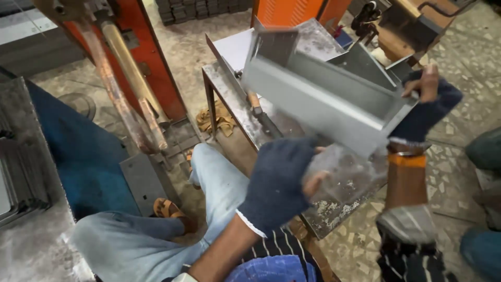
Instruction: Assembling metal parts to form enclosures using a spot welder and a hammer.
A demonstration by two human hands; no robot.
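Motion blur softens the grey sheet-metal channel [334, 102] we hold, so its folded edges and the notched flap at its far-left end are hard to read. Our left hand [279, 183], in a dark knit glove with bare fingertips, is under the channel's near lower edge; the fingers curl up against the metal, but the contact itself is blurred and partly hidden by the glove, so we cannot tell how firmly it grips. Our right hand [425, 96], also gloved with bare fingertips, clamps over the channel's right end, thumb side on the upper rim. The right forearm wears an orange-and-brown sleeve guard [406, 177], smeared by blur.

The channel is off the surface, raised above the steel work table [339, 198]. Its long axis runs from upper left down to lower right, open side up and towards the far side.

A wooden-handled tool [260, 116] lies on the table, its far end hidden behind the channel. The red spot-welding machine [141, 57] is cut off at the top; its copper arms [122, 89] slant down. Our jeans-clad legs [172, 230] and a sandalled foot [169, 210] sit below. At the right edge, another person's clothing is cut off.
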